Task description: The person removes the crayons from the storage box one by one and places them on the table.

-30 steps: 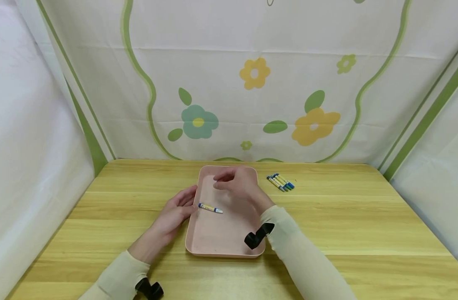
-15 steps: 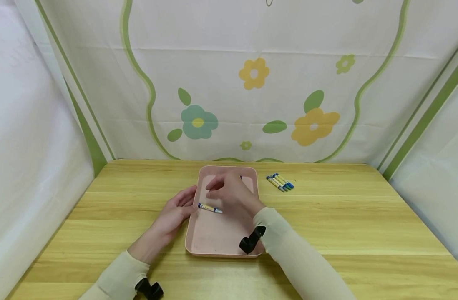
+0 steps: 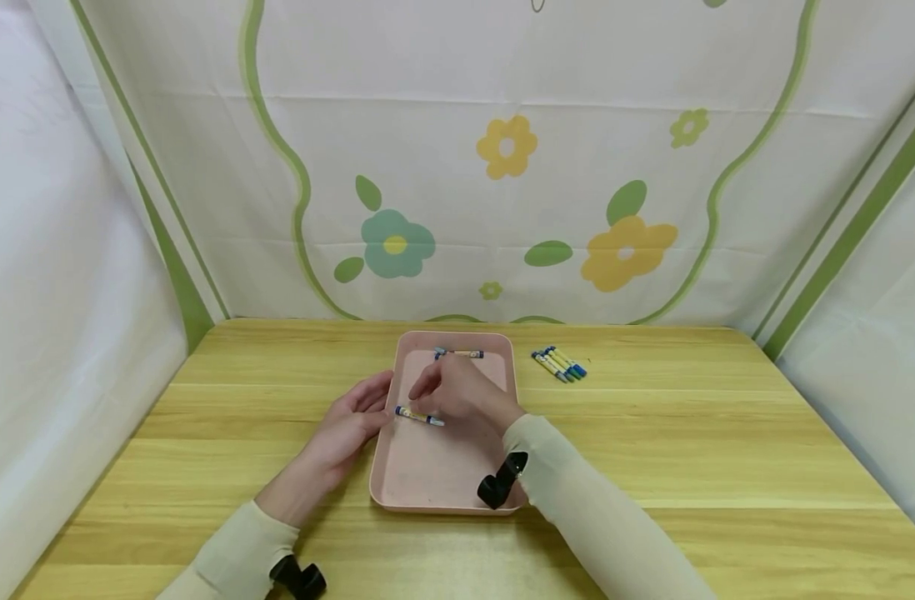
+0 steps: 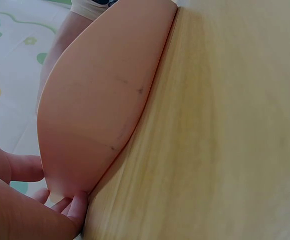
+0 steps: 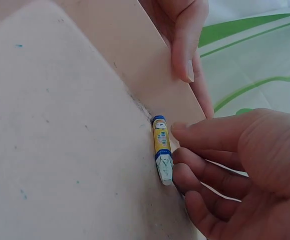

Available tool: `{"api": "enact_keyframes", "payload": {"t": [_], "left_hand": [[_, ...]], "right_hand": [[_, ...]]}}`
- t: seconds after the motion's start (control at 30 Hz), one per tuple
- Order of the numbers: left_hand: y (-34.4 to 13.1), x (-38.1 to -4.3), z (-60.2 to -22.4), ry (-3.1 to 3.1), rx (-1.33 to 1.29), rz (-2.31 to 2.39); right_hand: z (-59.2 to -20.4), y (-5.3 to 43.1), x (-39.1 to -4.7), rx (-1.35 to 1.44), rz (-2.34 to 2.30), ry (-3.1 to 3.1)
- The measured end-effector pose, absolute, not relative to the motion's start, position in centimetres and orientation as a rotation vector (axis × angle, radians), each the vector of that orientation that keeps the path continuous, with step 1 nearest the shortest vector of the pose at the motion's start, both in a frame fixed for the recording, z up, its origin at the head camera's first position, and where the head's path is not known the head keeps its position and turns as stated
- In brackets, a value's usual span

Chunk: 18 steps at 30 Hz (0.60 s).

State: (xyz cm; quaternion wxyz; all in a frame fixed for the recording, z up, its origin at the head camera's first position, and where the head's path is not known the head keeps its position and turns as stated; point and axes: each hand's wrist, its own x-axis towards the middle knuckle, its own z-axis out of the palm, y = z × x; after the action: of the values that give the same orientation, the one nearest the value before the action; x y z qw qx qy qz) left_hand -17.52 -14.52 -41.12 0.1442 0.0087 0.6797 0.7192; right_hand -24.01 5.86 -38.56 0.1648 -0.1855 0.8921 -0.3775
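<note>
A yellow-wrapped crayon with blue bands is lying inside the pink tray, close to the tray's nine o'clock wall, its pale tip pointing just past three o'clock. The right hand is hovering at the crayon's two o'clock. In the right wrist view its thumb and loosely bent fingers are standing narrowly apart just beside the crayon, without gripping it; whether a fingertip is touching it, I cannot tell. At the crayon's nine o'clock, the left hand is resting against the tray's rim, thumb and fingers spread moderately wide and touching the edge and outer wall.

Beyond the right hand, near the tray's twelve o'clock end, another crayon is lying crosswise, with a further crayon end showing at its nine o'clock. Outside the tray, at its two o'clock, a cluster of crayons is lying side by side on the wooden table, blue, green and greyish tips pointing toward four or five o'clock. Pale sleeves are covering both forearms, and a flower-printed cloth is hanging behind the table at twelve o'clock.
</note>
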Motion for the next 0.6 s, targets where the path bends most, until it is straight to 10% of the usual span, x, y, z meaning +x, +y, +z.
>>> {"api": "enact_keyframes", "payload": {"t": [0.6], "left_hand": [[-14.58,-17.68,-41.35,1.959,0.019,2.062]], "right_hand": [[-38.54,5.69,-23.95,-0.667,-1.009,2.506]]}}
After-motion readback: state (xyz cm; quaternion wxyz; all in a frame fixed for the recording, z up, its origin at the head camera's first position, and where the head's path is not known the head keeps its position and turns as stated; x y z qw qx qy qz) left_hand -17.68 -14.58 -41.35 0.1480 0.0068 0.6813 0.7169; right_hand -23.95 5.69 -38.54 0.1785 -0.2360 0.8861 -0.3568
